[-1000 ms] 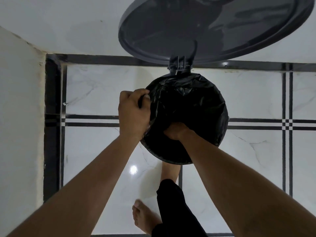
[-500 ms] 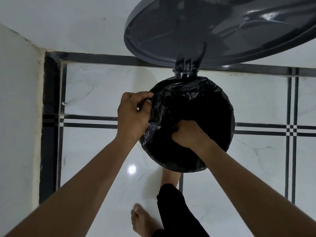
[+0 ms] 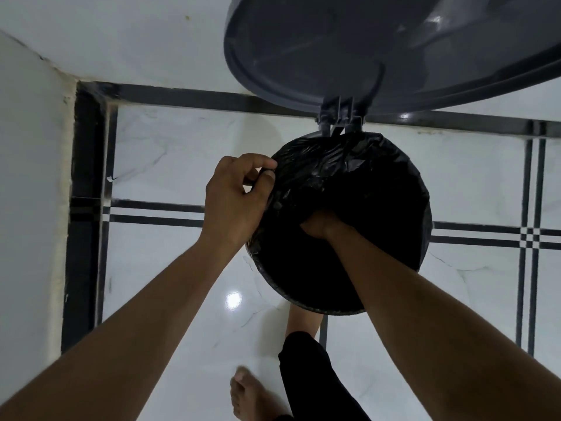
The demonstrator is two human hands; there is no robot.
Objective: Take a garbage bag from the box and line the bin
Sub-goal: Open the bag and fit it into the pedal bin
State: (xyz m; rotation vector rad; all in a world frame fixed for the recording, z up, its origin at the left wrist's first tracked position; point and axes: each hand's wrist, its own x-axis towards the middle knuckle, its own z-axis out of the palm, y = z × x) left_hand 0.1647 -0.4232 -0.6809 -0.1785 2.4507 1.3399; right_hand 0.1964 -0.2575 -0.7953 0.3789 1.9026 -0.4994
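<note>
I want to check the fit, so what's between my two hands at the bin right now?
In the head view, only crumpled black garbage bag lies between them: the left hand pinches its edge at the bin rim, and the right hand reaches down inside it.

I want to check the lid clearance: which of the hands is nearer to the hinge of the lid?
Left. The left hand pinches the garbage bag at the rim, below-left of the hinge. The right hand is lower, inside the bag.
</note>
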